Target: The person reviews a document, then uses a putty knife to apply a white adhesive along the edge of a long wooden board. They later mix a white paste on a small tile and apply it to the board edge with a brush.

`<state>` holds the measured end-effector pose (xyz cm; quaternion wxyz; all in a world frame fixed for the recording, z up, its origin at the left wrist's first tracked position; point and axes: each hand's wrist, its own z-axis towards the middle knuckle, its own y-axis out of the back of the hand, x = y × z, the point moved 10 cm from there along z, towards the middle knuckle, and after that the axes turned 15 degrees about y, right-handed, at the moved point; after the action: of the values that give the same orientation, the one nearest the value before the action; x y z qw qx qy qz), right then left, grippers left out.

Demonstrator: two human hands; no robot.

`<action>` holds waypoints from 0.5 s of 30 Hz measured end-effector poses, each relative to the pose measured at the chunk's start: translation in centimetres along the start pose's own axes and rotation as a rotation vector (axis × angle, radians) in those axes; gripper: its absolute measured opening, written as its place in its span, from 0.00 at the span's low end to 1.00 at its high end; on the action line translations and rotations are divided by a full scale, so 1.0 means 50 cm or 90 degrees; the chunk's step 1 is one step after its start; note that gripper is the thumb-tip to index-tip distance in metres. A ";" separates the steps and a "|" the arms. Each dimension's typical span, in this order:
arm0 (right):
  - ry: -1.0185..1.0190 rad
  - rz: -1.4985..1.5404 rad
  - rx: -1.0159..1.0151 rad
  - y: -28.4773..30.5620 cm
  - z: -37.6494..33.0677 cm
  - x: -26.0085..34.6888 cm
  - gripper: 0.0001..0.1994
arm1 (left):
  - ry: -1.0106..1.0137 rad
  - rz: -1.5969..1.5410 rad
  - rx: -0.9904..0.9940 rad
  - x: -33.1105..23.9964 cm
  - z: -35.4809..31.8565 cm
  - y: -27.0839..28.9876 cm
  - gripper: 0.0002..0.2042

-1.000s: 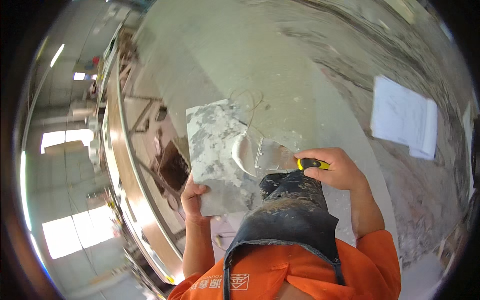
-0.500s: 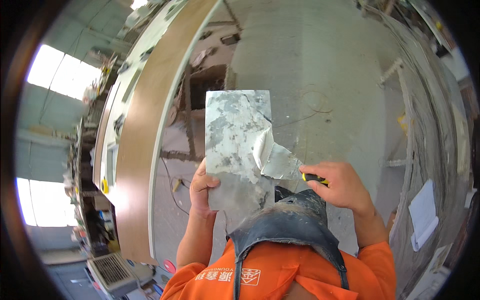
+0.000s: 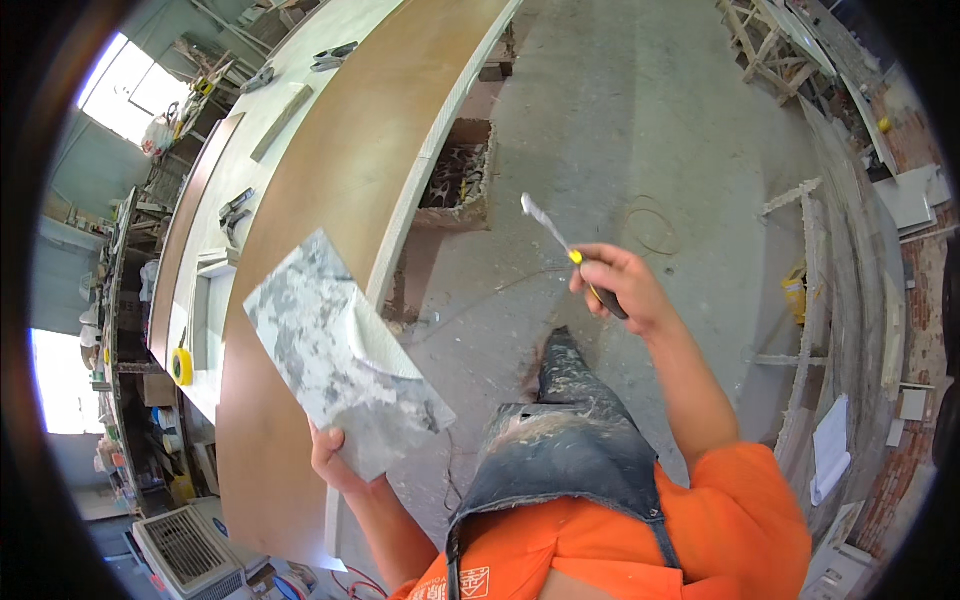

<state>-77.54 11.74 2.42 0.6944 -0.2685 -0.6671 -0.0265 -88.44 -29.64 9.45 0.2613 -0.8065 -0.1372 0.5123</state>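
Note:
My left hand (image 3: 335, 457) grips the lower edge of a flat rectangular board (image 3: 300, 300), its grey surface smeared with white. A curved ridge of white paste (image 3: 372, 348) lies along the board's right side. The board is tilted and partly overlaps the long brown panel from this view. My right hand (image 3: 630, 285) is closed round the black and yellow handle of a putty knife (image 3: 548, 224). Its blade shows nearly edge-on, with white paste at the tip. The knife is held up over the floor, apart from the board.
A long brown panel (image 3: 370, 110) with a pale edge runs along my left. Clamps (image 3: 235, 212) and a yellow tape measure (image 3: 181, 366) lie on the white surface beyond it. An open box (image 3: 455, 215) sits by the panel's edge. A rough-edged rack (image 3: 805, 270) stands at right.
The putty knife has come off the board and moved up and right. My left hand has carried the board leftward to the brown panel and tilted it. My view has shifted toward the panel.

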 end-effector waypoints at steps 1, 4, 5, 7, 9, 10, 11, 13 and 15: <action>-0.008 0.096 -0.026 -0.017 0.041 -0.023 0.20 | 0.007 -0.007 -0.014 -0.004 0.008 0.024 0.41; 0.020 0.244 -0.030 -0.065 0.171 -0.086 0.18 | 0.018 0.009 -0.071 -0.020 0.022 0.067 0.42; 0.031 0.264 -0.036 -0.078 0.201 -0.103 0.17 | 0.026 0.023 -0.089 -0.027 0.016 0.079 0.42; 0.048 0.290 -0.065 -0.089 0.269 -0.132 0.17 | 0.047 0.047 -0.121 -0.040 0.022 0.082 0.42; 0.061 0.315 -0.100 -0.089 0.324 -0.167 0.17 | 0.049 0.070 -0.174 -0.053 0.022 0.088 0.42; 0.052 0.312 -0.125 -0.091 0.343 -0.183 0.17 | 0.051 0.079 -0.205 -0.061 0.019 0.096 0.42; 0.044 0.310 -0.151 -0.090 0.360 -0.198 0.17 | 0.058 0.095 -0.221 -0.072 0.022 0.096 0.42; 0.031 0.301 -0.189 -0.084 0.376 -0.217 0.18 | 0.073 0.118 -0.252 -0.084 0.022 0.095 0.41; 0.022 0.291 -0.214 -0.077 0.376 -0.227 0.19 | 0.087 0.127 -0.266 -0.089 0.025 0.097 0.41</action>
<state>-97.43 12.48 -7.62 0.6392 -0.5228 -0.5638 0.0159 -91.72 -35.46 9.66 0.0458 -0.8855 -0.1419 0.4400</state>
